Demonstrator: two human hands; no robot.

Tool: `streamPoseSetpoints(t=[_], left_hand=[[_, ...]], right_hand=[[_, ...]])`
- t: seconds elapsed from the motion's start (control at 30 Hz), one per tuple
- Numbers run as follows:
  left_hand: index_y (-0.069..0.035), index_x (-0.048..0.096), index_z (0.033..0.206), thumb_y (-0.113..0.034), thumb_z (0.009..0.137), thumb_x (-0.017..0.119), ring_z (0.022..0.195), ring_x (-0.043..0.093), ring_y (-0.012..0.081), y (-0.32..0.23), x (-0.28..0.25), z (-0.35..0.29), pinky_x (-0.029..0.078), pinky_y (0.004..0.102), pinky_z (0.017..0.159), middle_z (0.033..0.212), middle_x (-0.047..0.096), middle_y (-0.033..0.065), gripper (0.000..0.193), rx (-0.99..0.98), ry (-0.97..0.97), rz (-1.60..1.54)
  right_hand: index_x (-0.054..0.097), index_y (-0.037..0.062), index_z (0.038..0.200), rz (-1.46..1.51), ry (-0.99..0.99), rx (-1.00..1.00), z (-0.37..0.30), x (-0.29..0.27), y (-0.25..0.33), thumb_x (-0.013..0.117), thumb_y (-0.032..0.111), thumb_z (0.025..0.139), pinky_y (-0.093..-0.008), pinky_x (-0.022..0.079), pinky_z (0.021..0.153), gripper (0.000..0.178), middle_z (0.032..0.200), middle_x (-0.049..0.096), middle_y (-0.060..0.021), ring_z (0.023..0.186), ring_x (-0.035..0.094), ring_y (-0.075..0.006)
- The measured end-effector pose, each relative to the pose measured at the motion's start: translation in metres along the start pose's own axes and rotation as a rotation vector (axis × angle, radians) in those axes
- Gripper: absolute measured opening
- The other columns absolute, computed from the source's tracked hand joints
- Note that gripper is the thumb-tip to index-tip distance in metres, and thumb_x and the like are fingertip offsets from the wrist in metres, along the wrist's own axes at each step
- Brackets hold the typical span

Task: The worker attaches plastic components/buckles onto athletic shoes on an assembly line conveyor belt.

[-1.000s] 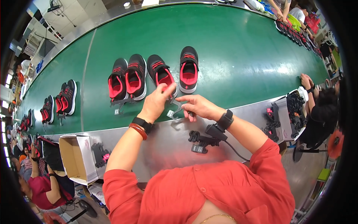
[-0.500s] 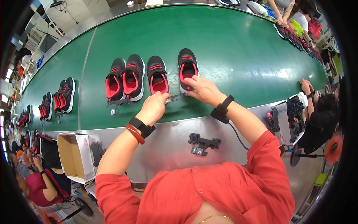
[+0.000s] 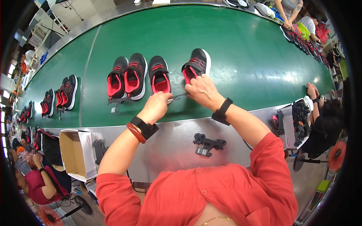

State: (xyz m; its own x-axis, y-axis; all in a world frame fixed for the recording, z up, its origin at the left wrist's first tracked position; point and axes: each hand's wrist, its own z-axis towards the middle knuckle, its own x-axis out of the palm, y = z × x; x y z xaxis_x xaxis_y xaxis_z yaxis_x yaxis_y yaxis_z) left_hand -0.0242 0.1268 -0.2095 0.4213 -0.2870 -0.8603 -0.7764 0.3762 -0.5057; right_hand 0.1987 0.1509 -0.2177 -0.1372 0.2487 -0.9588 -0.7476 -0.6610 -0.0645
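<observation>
My left hand (image 3: 157,106) is closed on a black plastic shoe hanger (image 3: 179,96) at the heel of a black and red sneaker (image 3: 159,71). To its right, a matching sneaker (image 3: 197,64) is tilted, toe pointing up and right, with its white sole edge showing. My right hand (image 3: 203,91) pinches that sneaker's heel, where the hanger's other end reaches; the exact join is hidden by my fingers. A pair of like sneakers (image 3: 135,78) stands at the left, with a black hanger (image 3: 117,101) at the heels.
Several loose black hangers (image 3: 209,144) lie on the metal ledge (image 3: 169,145) before me. An open cardboard box (image 3: 77,154) is at the left, a box of black hangers (image 3: 296,124) at the right. More sneakers (image 3: 67,92) line the green belt (image 3: 241,45). Co-workers sit along both sides.
The right-hand sneaker has turned and tilted, its toe swinging to the right. My right hand has curled its fingers at the heel. The left hand stays nearly in place.
</observation>
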Motion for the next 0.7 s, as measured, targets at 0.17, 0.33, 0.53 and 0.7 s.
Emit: streamPoseSetpoints(t=[0.17, 0.33, 0.53, 0.7], left_hand=[[-0.007, 0.063, 0.108, -0.008, 0.086, 0.046, 0.098, 0.059, 0.0414, 0.020, 0.011, -0.010, 0.048, 0.0434, 0.086, 0.120, 0.051, 0.0244, 0.027, 0.144, -0.278, -0.105], [-0.015, 0.048, 0.132, 0.006, 0.078, 0.047, 0.107, 0.057, 0.0407, 0.009, 0.020, -0.009, 0.049, 0.0433, 0.088, 0.145, 0.027, 0.0294, 0.058, 0.076, -0.039, -0.018], [-0.016, 0.039, 0.139, 0.010, 0.075, 0.046, 0.107, 0.055, 0.0406, 0.007, 0.029, -0.066, 0.048, 0.0441, 0.089, 0.145, 0.026, 0.0274, 0.070, -0.004, -0.355, -0.015], [-0.007, 0.043, 0.134, 0.007, 0.075, 0.049, 0.115, 0.048, 0.0403, 0.011, 0.043, -0.113, 0.041, 0.0457, 0.099, 0.136, 0.039, 0.0258, 0.061, 0.007, -0.370, -0.083]], right_hand=[[0.058, 0.0081, 0.082, 0.361, -0.184, 0.130, 0.013, 0.008, 0.004, 0.068, 0.015, 0.071, -0.0438, 0.045, 0.066, 0.016, 0.078, 0.058, -0.0092, 0.074, 0.058, -0.0317], [0.043, 0.0129, 0.134, 0.670, 0.086, 0.242, -0.012, 0.012, 0.005, 0.060, -0.007, 0.070, -0.0417, 0.048, 0.091, 0.069, 0.138, 0.038, -0.0147, 0.110, 0.054, -0.0394], [0.055, 0.0049, 0.116, 0.791, 0.133, 0.287, -0.061, -0.024, 0.016, 0.066, -0.001, 0.076, -0.0322, 0.051, 0.076, 0.042, 0.118, 0.052, -0.0113, 0.091, 0.059, -0.0233], [0.062, 0.0034, 0.108, 0.759, 0.350, 0.313, -0.116, -0.063, 0.035, 0.071, 0.006, 0.073, -0.0338, 0.049, 0.077, 0.036, 0.100, 0.060, -0.0119, 0.090, 0.059, -0.0253]])
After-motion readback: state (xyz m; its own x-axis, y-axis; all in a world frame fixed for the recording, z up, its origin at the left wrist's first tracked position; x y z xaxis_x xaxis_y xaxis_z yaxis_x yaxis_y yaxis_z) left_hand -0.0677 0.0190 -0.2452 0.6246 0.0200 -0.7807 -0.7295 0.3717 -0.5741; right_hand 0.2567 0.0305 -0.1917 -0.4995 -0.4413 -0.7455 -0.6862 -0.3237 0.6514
